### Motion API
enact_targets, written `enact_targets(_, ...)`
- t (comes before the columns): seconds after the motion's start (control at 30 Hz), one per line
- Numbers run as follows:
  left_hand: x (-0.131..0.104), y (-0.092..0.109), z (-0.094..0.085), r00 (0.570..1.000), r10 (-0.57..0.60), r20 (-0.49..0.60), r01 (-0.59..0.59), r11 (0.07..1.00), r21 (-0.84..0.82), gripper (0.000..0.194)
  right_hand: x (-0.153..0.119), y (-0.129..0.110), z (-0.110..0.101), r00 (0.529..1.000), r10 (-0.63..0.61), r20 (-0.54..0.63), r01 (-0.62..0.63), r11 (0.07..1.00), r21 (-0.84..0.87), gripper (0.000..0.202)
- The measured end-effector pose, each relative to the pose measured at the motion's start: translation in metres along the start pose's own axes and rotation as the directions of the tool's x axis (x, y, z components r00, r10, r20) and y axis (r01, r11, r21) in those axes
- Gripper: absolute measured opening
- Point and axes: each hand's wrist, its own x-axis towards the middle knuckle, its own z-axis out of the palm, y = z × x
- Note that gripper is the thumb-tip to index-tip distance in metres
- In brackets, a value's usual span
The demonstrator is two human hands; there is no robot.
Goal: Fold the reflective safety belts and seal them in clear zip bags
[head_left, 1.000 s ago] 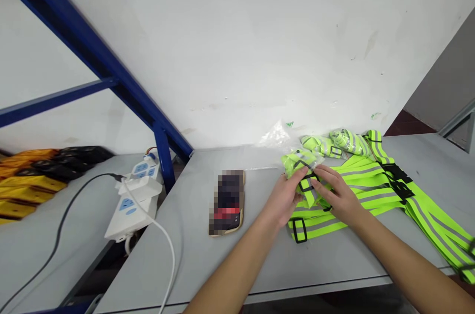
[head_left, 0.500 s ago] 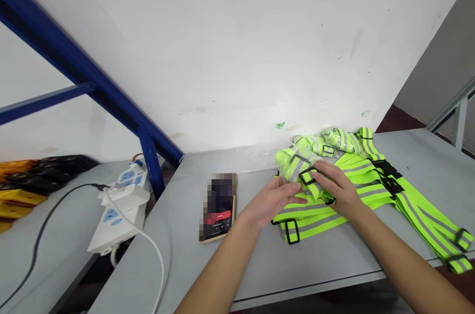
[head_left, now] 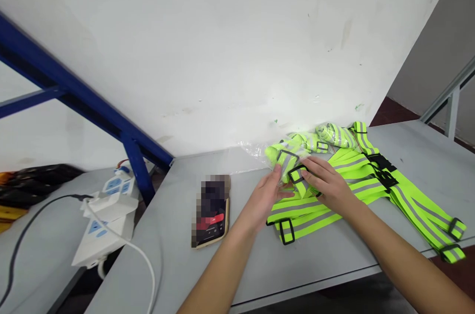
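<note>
Between my two hands is a bundled reflective strap vest (head_left: 275, 154), neon yellow-green with grey stripes and black buckles, partly inside a clear plastic bag (head_left: 252, 158). My left hand (head_left: 264, 200) grips the bundle's near left side, thumb on top and fingers underneath. From the right, my right hand (head_left: 326, 183) closes its fingers on the strap end by a black buckle (head_left: 297, 174). Beneath both hands lie flat, unbagged reflective straps (head_left: 315, 222), spreading rightward to a black joining piece (head_left: 382, 168). Behind the bundle, against the wall, sits another bagged strap roll (head_left: 336, 134).
A phone (head_left: 211, 212) lies left of my left hand on the grey table (head_left: 174, 259). Farther left are white power strips (head_left: 107, 225) with cables and a blue metal frame (head_left: 139, 170). A white wall (head_left: 222, 56) closes off the back.
The camera view has shifted slightly. My left thumb has moved up onto the bagged bundle, and the loose end of the bag has crumpled. My right hand stays at the buckle.
</note>
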Motion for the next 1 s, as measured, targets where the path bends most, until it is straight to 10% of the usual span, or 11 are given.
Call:
enact_targets(0.57, -0.001, 0.0, 0.006, 0.996, 0.084, 0.043, -0.082, 0.996, -0.042, 0.059, 0.006, -0.009, -0.002, 0.991, -0.041, -0.127, 0.036, 0.999, -0.036, 0.044)
enact_targets(1.0, -0.004, -0.009, -0.004, 0.99, 0.074, 0.119, -0.098, 0.973, 0.21, 0.036, -0.001, -0.008, 0.002, 0.998, 0.014, -0.064, -0.011, 0.999, 0.042, 0.062)
